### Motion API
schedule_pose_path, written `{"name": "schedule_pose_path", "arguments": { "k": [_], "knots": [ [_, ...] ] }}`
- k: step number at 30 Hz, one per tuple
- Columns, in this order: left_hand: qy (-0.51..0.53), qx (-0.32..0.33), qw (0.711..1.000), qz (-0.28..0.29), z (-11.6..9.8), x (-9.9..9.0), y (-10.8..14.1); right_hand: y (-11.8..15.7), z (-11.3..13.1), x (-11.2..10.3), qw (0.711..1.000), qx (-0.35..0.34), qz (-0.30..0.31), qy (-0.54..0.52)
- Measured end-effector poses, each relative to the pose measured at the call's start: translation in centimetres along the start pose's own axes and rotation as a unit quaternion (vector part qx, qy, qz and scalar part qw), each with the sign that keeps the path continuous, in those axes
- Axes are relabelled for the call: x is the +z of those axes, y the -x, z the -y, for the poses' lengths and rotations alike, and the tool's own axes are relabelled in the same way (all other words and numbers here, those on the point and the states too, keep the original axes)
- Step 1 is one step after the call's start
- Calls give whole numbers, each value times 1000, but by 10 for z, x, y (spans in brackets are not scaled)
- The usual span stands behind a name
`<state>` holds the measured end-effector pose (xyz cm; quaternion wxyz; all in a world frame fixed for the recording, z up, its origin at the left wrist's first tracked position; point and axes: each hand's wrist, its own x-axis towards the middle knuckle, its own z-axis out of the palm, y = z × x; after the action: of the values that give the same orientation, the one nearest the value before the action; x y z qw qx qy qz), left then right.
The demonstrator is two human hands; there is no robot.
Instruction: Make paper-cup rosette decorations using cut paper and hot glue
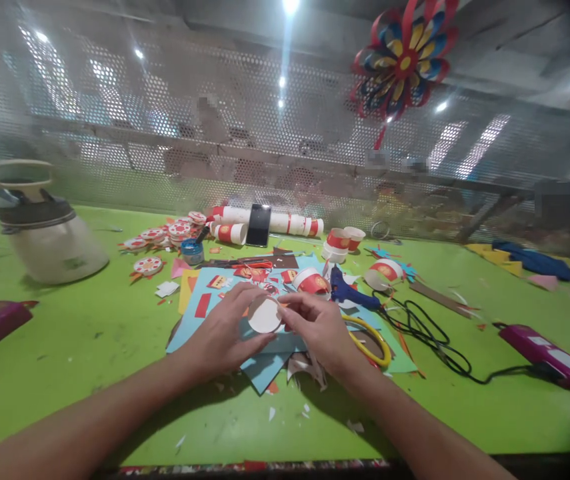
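A white paper disc (pixel 265 316) with a thin raised rim, like the bottom of a paper cup, is held up between my hands above light blue paper sheets (pixel 225 313). My left hand (pixel 222 327) curves around its left side, thumb below and fingers above. At the right edge, my right hand (pixel 322 330) pinches it between thumb and fingertips. Just beyond lie a cut red-and-white paper cup (pixel 311 283) and a blue glue gun (pixel 349 291). Close to my right hand is a yellow scissors handle (pixel 382 347).
Paper cups stacked (pixel 335 247) and a long white cup tube (pixel 275 220) stand at the back with a phone (pixel 259 225). Decorated discs (pixel 148 267), a blue jar (pixel 193 251) and a large jug (pixel 49 233) are left. A black cord (pixel 445 347) runs to a purple power strip (pixel 545 353).
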<state>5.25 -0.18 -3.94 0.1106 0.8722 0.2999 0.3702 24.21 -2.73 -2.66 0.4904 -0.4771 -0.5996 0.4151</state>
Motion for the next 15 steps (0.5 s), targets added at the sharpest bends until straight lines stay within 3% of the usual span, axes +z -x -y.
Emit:
{"name": "schedule_pose_path", "arguments": {
  "k": [3,7,15],
  "knots": [
    [6,1,1000,24,-1,0,-1,1,1,0,998,-8,5,69],
    [20,-25,996,78,-1,0,-1,2,1,0,985,-58,-39,160],
    [24,-48,992,114,-3,-2,0,3,-1,-1,980,-85,-58,170]
  ]
}}
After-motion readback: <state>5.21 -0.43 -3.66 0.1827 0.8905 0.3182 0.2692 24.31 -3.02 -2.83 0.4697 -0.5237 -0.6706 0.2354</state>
